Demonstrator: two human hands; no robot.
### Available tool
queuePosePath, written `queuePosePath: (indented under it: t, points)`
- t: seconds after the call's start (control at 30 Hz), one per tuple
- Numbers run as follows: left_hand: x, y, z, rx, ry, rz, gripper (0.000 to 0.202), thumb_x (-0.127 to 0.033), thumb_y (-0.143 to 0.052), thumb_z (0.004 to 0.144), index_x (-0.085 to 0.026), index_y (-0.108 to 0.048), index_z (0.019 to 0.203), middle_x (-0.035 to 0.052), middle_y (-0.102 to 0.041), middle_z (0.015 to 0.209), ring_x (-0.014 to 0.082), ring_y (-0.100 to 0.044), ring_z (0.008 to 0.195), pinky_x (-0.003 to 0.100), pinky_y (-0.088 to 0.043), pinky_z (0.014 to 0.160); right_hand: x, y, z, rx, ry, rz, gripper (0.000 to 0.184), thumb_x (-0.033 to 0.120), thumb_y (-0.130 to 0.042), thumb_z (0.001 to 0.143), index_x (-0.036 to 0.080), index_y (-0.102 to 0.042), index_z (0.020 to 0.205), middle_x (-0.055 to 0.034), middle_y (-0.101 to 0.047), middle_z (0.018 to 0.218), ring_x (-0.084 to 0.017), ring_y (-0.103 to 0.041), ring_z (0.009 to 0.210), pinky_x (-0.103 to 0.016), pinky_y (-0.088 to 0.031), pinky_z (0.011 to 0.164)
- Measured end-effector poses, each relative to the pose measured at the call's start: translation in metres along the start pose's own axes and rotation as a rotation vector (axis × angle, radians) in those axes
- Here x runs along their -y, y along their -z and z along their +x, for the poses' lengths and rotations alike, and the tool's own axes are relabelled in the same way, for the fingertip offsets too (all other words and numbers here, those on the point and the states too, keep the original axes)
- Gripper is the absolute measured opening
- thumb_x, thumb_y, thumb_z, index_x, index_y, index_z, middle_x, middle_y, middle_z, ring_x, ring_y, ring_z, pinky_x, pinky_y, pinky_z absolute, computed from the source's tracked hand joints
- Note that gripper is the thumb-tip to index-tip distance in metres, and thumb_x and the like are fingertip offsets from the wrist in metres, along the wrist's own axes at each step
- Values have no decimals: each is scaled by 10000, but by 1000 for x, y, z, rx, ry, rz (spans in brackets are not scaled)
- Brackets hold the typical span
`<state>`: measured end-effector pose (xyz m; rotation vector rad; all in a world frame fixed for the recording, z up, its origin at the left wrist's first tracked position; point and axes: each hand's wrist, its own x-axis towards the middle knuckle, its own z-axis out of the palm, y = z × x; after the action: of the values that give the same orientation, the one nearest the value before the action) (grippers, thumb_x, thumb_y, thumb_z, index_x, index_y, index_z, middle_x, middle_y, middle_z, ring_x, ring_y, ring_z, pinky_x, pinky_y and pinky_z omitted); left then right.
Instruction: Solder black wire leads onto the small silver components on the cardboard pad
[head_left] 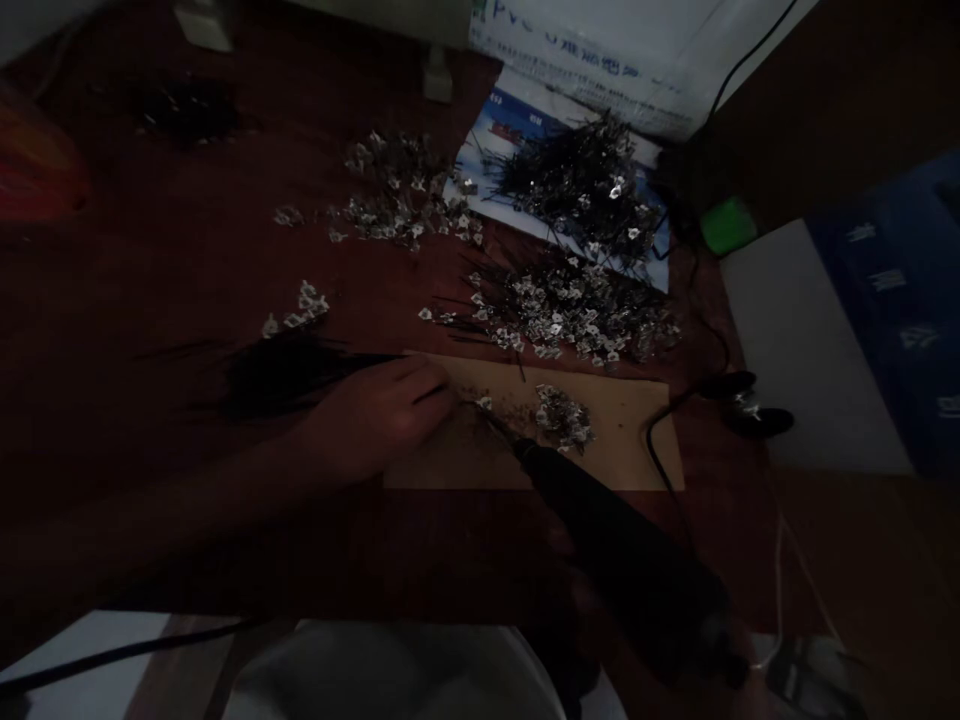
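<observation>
Rotary tool [615,550] in black, stiff and probably fairly heavy, is best taken around its thick body; its tip reaches over a cardboard sheet [630,430] on the reddish tabletop [150,260]. Its rear end sinks into shadow, so I cannot tell how the right hand grips it. Heaps of light, easily scattered metal tabs on thin black wires [570,310] lie beyond the sheet. The left hand [382,410] is curled, its fingers pressed together beside the tip, pinching something too small to tell.
</observation>
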<state>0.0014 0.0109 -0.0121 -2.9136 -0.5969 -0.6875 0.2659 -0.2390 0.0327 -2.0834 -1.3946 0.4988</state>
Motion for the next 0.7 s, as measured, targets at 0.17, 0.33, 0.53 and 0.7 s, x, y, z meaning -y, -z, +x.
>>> queuePosePath:
  t: [0.17,0.33,0.53,0.7]
  points:
    - [0,-1,0,1,7,1,177,-123,-553,1064,-145,-710,984,64,-690,938,199,-632,885,315,-546,835,12,-1,8,-11,26,9,395,583,-716,1028,199,-776,1094,-88,-804,1085,-232,-773,941,-429,-661,833]
    - [-1,1,1,28,8,-7,175,-124,-555,1061,-142,-708,978,66,-675,918,205,-629,872,329,-550,834,44,0,30,-15,-4,62,481,565,-800,935,207,-767,1254,-88,-827,1009,-238,-785,777,-363,-667,634]
    - [-1,2,2,5,7,-7,203,-125,-549,1064,-149,-682,913,64,-662,894,193,-607,837,323,-530,819,56,0,36,-22,-97,120,485,524,-848,857,289,-778,1276,-101,-859,1024,-321,-833,758,-340,-686,546]
    - [-1,-1,2,4,5,-3,199,-118,-560,1058,-154,-682,904,58,-665,890,195,-612,838,331,-543,840,34,-2,12,-40,-177,93,393,577,-764,921,274,-876,1144,-105,-870,1047,-285,-825,695,-283,-677,535]
